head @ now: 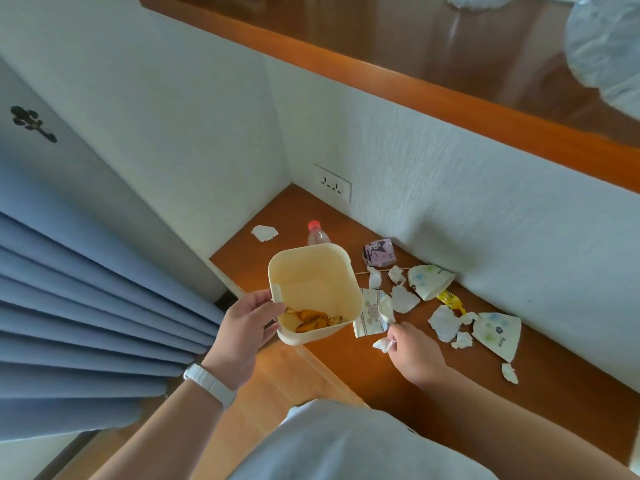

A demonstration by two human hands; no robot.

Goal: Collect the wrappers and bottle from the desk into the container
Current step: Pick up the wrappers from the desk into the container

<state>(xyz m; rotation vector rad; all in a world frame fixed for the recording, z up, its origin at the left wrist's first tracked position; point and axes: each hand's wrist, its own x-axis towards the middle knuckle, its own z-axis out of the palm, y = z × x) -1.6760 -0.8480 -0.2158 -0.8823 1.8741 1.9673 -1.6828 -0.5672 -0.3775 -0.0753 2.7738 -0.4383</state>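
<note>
My left hand point(242, 327) grips the near rim of a cream square container point(313, 268), held tilted above the desk's left end, with orange-brown scraps in its bottom. My right hand point(414, 351) is pinched on a small crumpled white wrapper point(382, 344) just right of the container. A clear bottle with a red cap point(316, 232) stands behind the container, mostly hidden. Several white scraps and printed wrappers point(429, 280) lie scattered along the wall, with a purple wrapper point(379, 252) and a yellow one point(450, 301).
The wooden desk point(433, 403) runs along a white wall with a socket point(332, 183). One white scrap point(264, 233) lies in the far left corner. Blue curtains point(86, 306) hang at the left. A wooden shelf point(415, 84) juts out overhead.
</note>
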